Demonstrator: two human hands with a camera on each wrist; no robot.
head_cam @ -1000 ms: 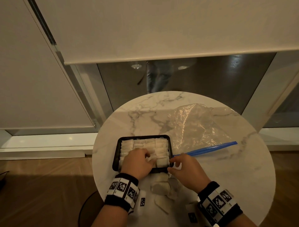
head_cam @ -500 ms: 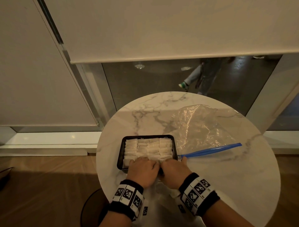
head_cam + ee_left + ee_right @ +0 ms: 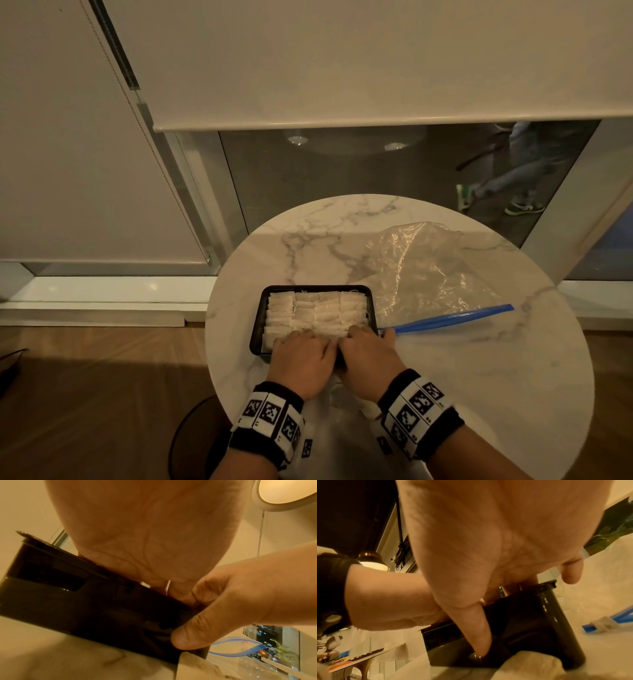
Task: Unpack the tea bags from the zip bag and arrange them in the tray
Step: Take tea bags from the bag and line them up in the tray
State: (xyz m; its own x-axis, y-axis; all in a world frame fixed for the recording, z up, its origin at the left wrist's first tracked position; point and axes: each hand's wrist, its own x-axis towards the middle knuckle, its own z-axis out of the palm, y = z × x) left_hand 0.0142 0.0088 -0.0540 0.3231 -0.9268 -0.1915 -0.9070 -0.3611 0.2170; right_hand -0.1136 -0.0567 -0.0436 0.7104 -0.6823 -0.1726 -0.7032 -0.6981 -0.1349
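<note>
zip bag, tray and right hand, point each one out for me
zip bag [image 3: 421,270], head view, on its crinkled clear plastic.
tray [image 3: 257,325], head view, on its black left rim.
right hand [image 3: 371,356], head view, on the back of the hand.

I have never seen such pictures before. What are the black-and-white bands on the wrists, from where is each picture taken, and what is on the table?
No machine here: a person works with bare hands. The patterned bands carry wrist cameras; the wide picture comes from a head camera. On the marble table stands a black tray packed with white tea bags. Beside it lies an empty zip bag. The left hand and right hand rest on the tray's near edge, fingers on the tea bags. More tea bags lie near the wrists.
</note>
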